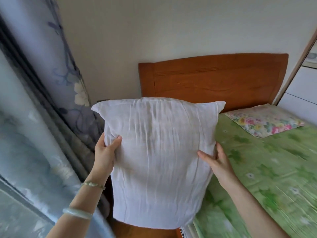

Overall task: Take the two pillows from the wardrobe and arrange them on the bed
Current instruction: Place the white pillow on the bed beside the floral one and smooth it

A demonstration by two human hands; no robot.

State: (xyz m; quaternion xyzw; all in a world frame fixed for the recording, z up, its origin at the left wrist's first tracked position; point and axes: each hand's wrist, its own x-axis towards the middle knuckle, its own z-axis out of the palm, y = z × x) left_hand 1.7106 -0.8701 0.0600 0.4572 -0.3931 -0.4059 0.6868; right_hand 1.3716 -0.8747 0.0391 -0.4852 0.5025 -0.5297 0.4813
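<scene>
A plain white pillow (159,160) hangs upright in front of me, held in the air over the left edge of the bed (267,177). My left hand (104,152) grips its left side and my right hand (217,162) grips its right side, thumbs on the front. A second pillow with a floral cover (264,120) lies flat at the head of the bed on the right, against the wooden headboard (214,79). The bed has a green flowered sheet. The white pillow hides the left part of the bed's head.
A blue-grey flowered curtain (56,93) hangs along the left. A white wardrobe or cabinet with a wooden frame (301,79) stands at the far right beside the bed. A wooden surface (145,232) shows below the pillow.
</scene>
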